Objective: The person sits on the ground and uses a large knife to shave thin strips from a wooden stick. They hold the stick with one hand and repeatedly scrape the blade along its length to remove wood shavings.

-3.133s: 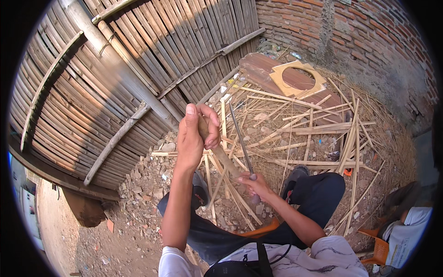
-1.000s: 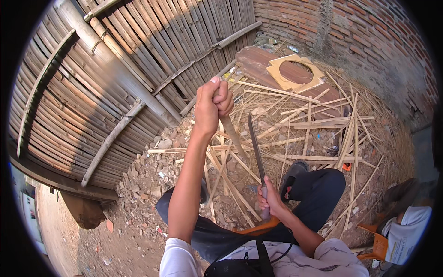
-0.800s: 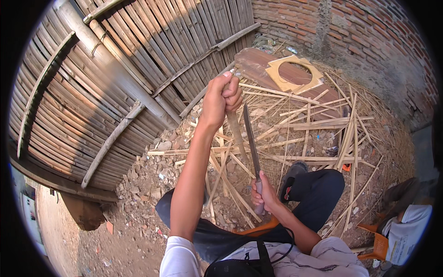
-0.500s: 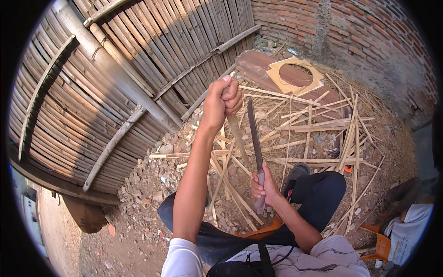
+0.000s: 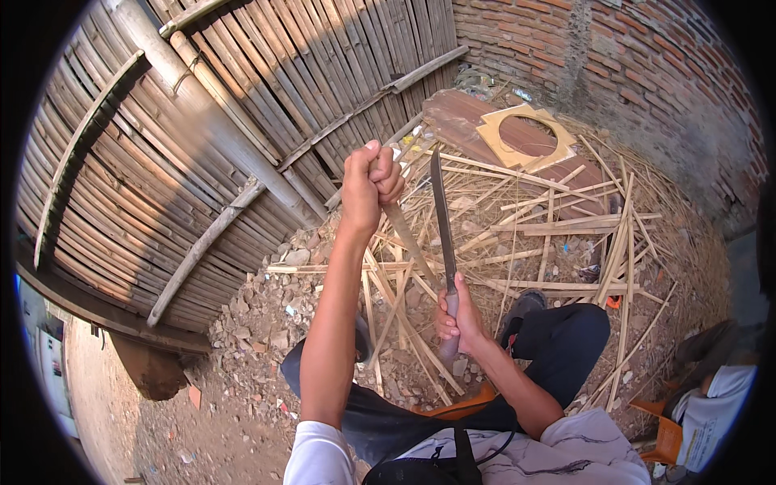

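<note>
My left hand [image 5: 373, 184] is a closed fist around the upper end of a bamboo strip [image 5: 409, 234]. The strip slants down and right from the fist toward the knife. In my right hand [image 5: 460, 314] is a long machete [image 5: 442, 217], gripped by its pale handle with the dark blade pointing up and away. The strip's lower end comes close to the base of the blade; whether they touch I cannot tell. Beneath both hands, many split bamboo strips [image 5: 517, 252] lie crossed over one another on the ground.
A bamboo slat fence [image 5: 242, 121] rises at the left, a brick wall [image 5: 638, 73] at the back right. On a brown board [image 5: 461, 121] lies a yellowish panel [image 5: 491, 129] with a round hole. Another person [image 5: 719, 404] sits at the right by an orange stool [image 5: 664, 436]. Rubble covers the ground.
My left hand has shifted left and slightly down, and the bamboo strip in it now tilts more. My right hand with the machete has risen slightly. The whole view has shifted a little.
</note>
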`<state>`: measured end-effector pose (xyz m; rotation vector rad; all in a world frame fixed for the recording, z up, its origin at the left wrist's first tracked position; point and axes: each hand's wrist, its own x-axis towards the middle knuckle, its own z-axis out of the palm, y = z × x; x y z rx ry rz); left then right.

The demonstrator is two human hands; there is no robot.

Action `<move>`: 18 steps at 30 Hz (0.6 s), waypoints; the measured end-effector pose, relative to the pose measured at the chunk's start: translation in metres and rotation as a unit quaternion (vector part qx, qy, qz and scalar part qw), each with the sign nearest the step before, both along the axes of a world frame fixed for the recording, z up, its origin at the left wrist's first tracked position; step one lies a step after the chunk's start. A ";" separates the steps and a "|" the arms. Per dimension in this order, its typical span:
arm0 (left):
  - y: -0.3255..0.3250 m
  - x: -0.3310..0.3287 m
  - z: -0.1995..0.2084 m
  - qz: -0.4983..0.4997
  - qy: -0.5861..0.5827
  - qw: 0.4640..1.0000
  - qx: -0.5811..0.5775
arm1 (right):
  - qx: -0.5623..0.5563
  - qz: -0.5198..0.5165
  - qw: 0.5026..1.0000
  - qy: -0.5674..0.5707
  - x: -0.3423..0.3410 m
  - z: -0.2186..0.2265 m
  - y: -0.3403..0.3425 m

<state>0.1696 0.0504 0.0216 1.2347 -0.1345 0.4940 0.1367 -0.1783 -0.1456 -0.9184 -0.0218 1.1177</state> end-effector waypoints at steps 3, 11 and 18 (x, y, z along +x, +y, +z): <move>-0.006 0.002 0.001 0.012 -0.004 1.000 0.006 | -0.002 -0.062 0.997 -0.049 0.003 0.012 0.014; -0.001 -0.001 0.001 0.035 -0.004 0.999 0.008 | -0.063 0.067 0.993 0.075 0.012 -0.042 0.008; -0.014 0.001 0.000 0.034 -0.010 0.999 0.016 | 0.004 0.035 0.999 -0.007 0.008 -0.014 0.016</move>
